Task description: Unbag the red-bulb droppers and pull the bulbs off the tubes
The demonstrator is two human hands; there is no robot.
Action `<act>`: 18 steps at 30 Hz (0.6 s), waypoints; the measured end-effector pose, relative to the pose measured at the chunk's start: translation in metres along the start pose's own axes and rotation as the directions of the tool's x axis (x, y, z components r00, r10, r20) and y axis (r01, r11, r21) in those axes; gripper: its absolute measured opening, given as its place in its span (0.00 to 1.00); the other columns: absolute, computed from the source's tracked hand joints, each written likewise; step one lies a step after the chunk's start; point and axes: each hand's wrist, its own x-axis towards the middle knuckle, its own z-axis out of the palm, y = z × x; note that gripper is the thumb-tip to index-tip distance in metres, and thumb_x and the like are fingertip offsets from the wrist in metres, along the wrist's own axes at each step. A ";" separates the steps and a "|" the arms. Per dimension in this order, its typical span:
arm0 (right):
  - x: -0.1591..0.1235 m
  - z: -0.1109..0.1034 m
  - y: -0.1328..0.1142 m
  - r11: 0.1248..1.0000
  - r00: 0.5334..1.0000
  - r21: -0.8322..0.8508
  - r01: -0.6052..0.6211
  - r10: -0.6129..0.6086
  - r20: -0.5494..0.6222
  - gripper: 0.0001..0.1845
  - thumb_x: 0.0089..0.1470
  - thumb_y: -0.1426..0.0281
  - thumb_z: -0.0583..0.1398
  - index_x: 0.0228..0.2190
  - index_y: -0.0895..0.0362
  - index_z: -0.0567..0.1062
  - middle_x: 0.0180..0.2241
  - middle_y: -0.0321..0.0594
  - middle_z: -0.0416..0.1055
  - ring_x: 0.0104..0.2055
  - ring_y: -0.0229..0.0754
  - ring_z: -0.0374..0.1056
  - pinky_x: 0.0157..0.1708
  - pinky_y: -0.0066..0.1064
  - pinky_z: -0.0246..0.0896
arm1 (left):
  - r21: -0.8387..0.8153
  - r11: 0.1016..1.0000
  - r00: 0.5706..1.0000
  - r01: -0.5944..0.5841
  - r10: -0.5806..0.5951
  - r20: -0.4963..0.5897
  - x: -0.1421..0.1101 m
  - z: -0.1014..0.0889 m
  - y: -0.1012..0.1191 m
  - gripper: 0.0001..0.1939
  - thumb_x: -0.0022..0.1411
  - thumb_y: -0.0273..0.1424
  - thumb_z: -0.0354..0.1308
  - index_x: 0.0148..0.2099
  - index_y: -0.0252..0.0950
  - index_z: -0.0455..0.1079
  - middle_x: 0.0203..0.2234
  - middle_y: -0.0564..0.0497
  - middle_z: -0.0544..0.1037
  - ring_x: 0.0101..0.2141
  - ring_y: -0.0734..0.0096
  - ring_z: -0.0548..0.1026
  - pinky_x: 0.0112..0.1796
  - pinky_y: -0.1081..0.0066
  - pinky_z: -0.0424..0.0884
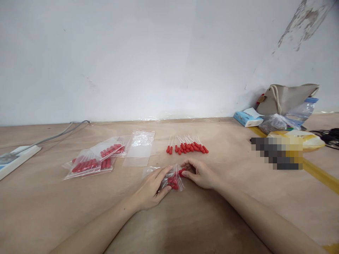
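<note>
My left hand (155, 188) is closed on a clear zip bag (180, 183), its fingers and thumb pressing the plastic at the near middle of the table. Inside the bag lie several red-ended sticks (172, 182). At the bag's right-hand mouth, my right hand (202, 174) pinches another red-ended stick (181, 172); its thin part is hidden by plastic and fingers. Beyond the hands, a loose group of red-ended sticks (189, 146) lies with pale thin shafts pointing to the wall. An unfilled clear bag (139, 150) lies flat left of that group.
Filled bags of red-ended sticks (90, 164) overlap on the left. A white power strip (18, 160) with a grey cable sits at the far left. Toward the right back are a blue tissue pack (247, 118), a beige bag (288, 98) and a yellow-and-white package (304, 139).
</note>
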 end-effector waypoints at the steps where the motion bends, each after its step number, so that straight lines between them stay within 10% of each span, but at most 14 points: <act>1: 0.000 -0.001 0.000 0.999 1.000 -0.020 0.027 -0.027 0.012 0.11 0.46 0.68 0.60 0.34 0.57 0.70 0.33 0.39 0.70 0.35 0.39 0.65 0.37 0.33 0.61 | 0.000 1.000 1.000 -0.003 0.003 -0.004 0.000 0.000 0.000 0.28 0.61 0.33 0.48 0.61 0.38 0.44 0.55 0.44 0.60 0.53 0.64 0.61 0.51 0.62 0.61; 9: 0.001 -0.003 0.008 0.990 1.000 0.139 0.020 -0.021 0.005 0.09 0.47 0.67 0.60 0.33 0.57 0.69 0.32 0.38 0.71 0.34 0.37 0.67 0.36 0.32 0.63 | -0.034 0.999 1.000 0.018 -0.018 -0.002 0.001 -0.001 0.002 0.26 0.62 0.33 0.47 0.61 0.39 0.46 0.53 0.45 0.62 0.52 0.64 0.62 0.50 0.63 0.61; 18: 0.007 -0.059 0.027 0.826 0.984 0.538 -0.169 0.176 0.038 0.16 0.45 0.64 0.63 0.36 0.56 0.68 0.34 0.38 0.73 0.34 0.35 0.69 0.35 0.29 0.63 | -0.033 0.999 0.999 0.024 -0.025 -0.034 -0.001 0.000 0.001 0.27 0.61 0.35 0.47 0.61 0.40 0.46 0.52 0.44 0.63 0.50 0.62 0.64 0.49 0.61 0.63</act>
